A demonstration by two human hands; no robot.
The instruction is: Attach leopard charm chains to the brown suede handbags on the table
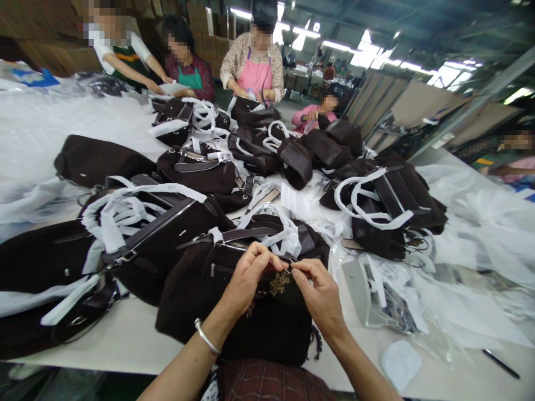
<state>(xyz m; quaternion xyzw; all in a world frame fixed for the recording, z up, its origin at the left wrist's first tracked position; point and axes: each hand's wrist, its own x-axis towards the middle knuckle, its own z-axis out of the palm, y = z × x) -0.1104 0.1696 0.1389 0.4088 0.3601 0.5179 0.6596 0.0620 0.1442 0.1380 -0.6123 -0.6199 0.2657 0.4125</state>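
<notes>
A dark brown handbag (251, 323) lies at the table's front edge, right before my body, with a zipper along its top. Over its upper part my left hand (254, 273) is closed in a pinch, thumb against forefinger. My right hand (315, 287) pinches too, its fingertips almost meeting the left ones at a small dark piece near the bag's top. What exactly each pinch holds is too small to make out. Just below the fingertips, a gold openwork charm (279, 284) shows against the bag. White paper-wrapped handles (284, 223) rise behind my hands.
More dark handbags (179, 234) with white-wrapped handles crowd the table (125, 340). At right lie a clear plastic pouch (380, 295), a whitish rounded pad (400, 365), a black pen (500, 363) and sheets of white wrapping (468, 301). Several co-workers stand or sit across the table.
</notes>
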